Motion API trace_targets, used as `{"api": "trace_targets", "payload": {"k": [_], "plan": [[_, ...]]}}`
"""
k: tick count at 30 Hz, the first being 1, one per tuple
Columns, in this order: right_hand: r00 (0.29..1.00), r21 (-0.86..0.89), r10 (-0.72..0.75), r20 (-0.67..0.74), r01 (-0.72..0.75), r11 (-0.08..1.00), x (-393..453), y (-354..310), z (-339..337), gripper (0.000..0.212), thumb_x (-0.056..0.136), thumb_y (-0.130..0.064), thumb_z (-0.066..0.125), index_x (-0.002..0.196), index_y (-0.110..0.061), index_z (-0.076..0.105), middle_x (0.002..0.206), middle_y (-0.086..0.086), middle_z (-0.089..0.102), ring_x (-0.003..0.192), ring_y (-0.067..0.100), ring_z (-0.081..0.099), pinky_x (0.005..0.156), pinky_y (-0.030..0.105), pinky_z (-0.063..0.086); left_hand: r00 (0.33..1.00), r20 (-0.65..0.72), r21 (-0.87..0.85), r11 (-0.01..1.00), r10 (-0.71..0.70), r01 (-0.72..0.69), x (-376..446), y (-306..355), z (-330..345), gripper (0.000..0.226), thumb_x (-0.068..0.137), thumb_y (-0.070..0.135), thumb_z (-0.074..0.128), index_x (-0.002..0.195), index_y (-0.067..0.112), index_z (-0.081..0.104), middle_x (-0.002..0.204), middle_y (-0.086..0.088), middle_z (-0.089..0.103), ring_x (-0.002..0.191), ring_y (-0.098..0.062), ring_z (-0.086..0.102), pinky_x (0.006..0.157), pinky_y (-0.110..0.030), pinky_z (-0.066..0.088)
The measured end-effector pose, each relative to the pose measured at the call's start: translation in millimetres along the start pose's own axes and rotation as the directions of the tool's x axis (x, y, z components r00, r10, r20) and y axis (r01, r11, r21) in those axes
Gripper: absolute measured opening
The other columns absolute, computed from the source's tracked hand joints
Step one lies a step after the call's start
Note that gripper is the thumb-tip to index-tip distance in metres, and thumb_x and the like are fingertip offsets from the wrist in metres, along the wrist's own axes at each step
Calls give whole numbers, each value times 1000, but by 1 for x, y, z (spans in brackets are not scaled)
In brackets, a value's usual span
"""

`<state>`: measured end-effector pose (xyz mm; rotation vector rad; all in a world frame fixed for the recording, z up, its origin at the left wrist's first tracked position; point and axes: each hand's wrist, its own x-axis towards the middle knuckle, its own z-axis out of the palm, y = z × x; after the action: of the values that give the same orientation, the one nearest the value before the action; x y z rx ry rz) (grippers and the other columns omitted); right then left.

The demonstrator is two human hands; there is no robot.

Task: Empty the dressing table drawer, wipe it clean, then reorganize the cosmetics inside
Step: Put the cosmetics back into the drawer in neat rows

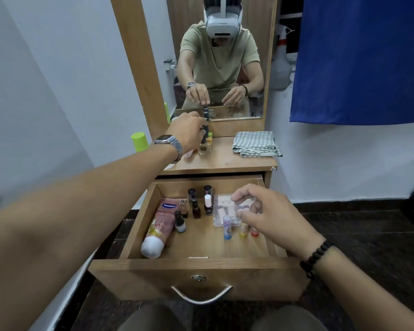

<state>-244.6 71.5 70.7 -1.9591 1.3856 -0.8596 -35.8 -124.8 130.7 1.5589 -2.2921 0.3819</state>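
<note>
The wooden drawer (201, 268) is pulled open below the dressing table top (225, 161). Inside lie a pink Vaseline tube (160, 225), several small dark bottles (196, 206), a clear plastic case (221, 209) and three small sticks, blue (227, 226), yellow (243, 231) and red (254, 232). My left hand (189, 132) reaches onto the table top and pinches the black cap of a yellow-based bottle (204, 148). My right hand (265, 211) hovers over the right side of the drawer, fingers loosely curled above the sticks and case; whether it holds anything is unclear.
A folded striped cloth (256, 144) lies on the table top at the right. A green-capped container (140, 140) stands at the left edge. The mirror (222, 68) rises behind. A blue curtain (359, 58) hangs at the right. My knees sit under the drawer front.
</note>
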Motion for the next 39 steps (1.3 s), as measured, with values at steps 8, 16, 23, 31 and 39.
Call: {"api": "trace_targets", "payload": {"k": [8,16,23,31,39], "plan": [[1000,-17,-18,-8,17,1000,-2,2,0,26,87,-7,61,100,-29,63,66,-22,58,63,28,64,63,34,57,1000,17,-93,995,-18,19,-4,6,4,15,88,11,62,101,10,68,109,-8,54,86,-21,53,66,-22,36],[1000,-10,-18,-12,18,1000,-2,-5,-6,24,87,-11,62,100,-31,62,79,-18,61,60,15,65,68,24,56,991,-55,-199,971,124,-132,-41,7,-28,9,84,18,69,92,15,71,91,1,64,82,-16,58,67,-25,41],[1000,19,-24,-13,25,1000,-2,-7,-3,24,87,-9,62,99,-30,63,76,-16,62,60,25,63,63,28,55,967,175,-385,917,187,-107,-118,17,-36,24,79,17,76,101,16,68,87,6,67,78,-9,61,73,-21,49],[999,-2,-31,-9,31,1000,-3,-10,-4,22,88,-10,62,100,-29,63,78,-17,61,61,23,64,62,27,56,934,308,-213,970,181,-118,-147,15,11,30,80,27,73,108,25,62,103,9,66,95,-12,58,76,-29,45],[1000,-17,-8,-2,8,1000,-3,-5,-3,21,88,-15,63,100,-33,62,84,-17,64,57,3,61,61,15,53,939,309,-170,980,152,-103,-149,10,25,28,81,29,71,107,25,62,101,8,65,95,-13,56,71,-26,38]]}}
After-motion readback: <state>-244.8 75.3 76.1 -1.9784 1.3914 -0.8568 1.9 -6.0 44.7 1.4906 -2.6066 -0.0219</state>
